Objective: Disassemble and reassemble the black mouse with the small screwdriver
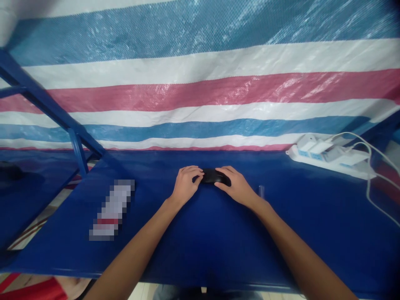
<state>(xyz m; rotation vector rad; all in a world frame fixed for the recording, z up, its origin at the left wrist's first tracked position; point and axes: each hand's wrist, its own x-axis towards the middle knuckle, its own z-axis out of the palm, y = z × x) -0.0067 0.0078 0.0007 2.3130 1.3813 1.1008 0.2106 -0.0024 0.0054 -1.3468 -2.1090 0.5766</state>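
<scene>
A black, smooth, rounded object that looks like a computer mouse [210,176] is at the middle of the blue tabletop, lying sideways between both hands. My left hand [187,180] grips its left end, with thumb and fingers closed on the edge. Around the right end curl the thumb and fingers of my right hand [234,182]. The palms hide parts of both ends. Just right of my right wrist lies a small clear piece [261,191], perhaps plastic.
A white power strip [331,160] with plugged-in chargers and white cables [368,183] occupies the back right. Left on the blue table [200,246] lies a pixelated flat object [112,210]. A blue metal frame [59,112] stands at left; striped sheeting [200,96] hangs behind.
</scene>
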